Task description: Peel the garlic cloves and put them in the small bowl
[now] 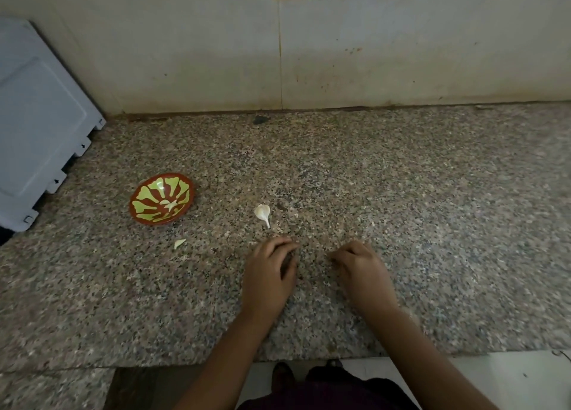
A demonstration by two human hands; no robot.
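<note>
No words, brands or numbers can be read. The only signs are small dark arrow-like marks on the tabs of the grey panel [40, 125] at nine o'clock.

White garlic clove [262, 213] lying flat, well rt of upright red/green small bowl [147, 193].

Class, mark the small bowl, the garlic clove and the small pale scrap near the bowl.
small bowl [145, 211]: head view, patterned inner wall.
garlic clove [262, 211]: head view, plump body.
small pale scrap [179, 243]: head view, its middle.
</note>
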